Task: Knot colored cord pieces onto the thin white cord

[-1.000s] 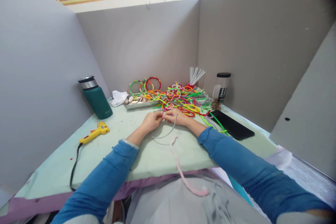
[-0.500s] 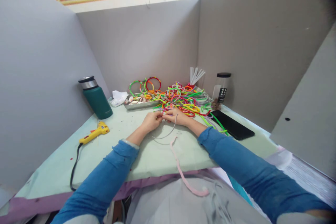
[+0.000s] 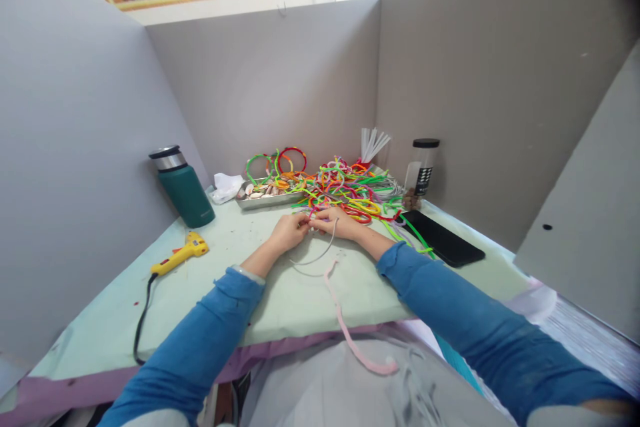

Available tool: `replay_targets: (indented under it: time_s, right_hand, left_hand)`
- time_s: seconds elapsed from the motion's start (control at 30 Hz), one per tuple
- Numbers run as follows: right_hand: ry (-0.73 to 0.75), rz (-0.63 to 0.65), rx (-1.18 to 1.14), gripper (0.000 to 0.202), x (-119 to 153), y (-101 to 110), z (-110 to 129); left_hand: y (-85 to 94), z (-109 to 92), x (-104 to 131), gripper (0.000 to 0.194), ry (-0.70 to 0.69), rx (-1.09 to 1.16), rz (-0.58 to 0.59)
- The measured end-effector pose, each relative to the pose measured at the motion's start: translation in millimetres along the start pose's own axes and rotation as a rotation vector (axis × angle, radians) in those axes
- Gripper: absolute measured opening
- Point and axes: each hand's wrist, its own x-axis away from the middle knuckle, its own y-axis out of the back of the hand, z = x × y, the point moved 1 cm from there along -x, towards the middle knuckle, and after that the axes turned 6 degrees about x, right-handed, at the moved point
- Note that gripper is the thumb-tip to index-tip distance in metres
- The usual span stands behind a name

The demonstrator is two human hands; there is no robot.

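My left hand [image 3: 291, 232] and my right hand [image 3: 337, 223] meet fingertip to fingertip over the table, both closed in a pinch. A thin grey hoop [image 3: 327, 250] hangs at them, its curve dropping below my palms. A short magenta pipe cleaner [image 3: 311, 213] shows between the fingertips. My left fingers seem to grip the hoop and my right ones the pipe cleaner, though the fingers hide the exact hold. Nearer to me, a pale pink fuzzy strip [image 3: 343, 323] runs from the table over its edge onto my lap.
Beyond my hands lie a heap of coloured pipe cleaners [image 3: 345, 180] and a metal tray [image 3: 270, 200] of shells. Left stand a green bottle [image 3: 186, 193] and a yellow glue gun [image 3: 180, 255] with its cord. At right are a black phone [image 3: 443, 240] and a clear jar [image 3: 423, 167].
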Motion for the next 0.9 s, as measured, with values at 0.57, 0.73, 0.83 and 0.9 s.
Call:
replay_targets:
  time_s: [0.57,0.73,0.83,0.9]
  right_hand:
    - [-0.015,0.015,-0.012,0.040,0.3,-0.1,0.0]
    - [-0.026,0.021,-0.014,0.040,0.2,-0.3,0.1]
    - [-0.027,0.017,-0.012,0.039,0.1,-0.3,0.1]
    - [-0.028,0.014,-0.009,0.039,0.0,-0.3,0.0]
  left_hand:
    - [0.9,-1.6,0.7,0.022,-0.007,-0.010,0.012]
    - [1.1,-1.4,0.8,0.022,-0.002,-0.015,0.016]
    - [0.8,-1.0,0.8,0.022,0.006,-0.017,0.011]
    - [0.7,-1.1,0.9,0.023,0.010,-0.014,0.011]
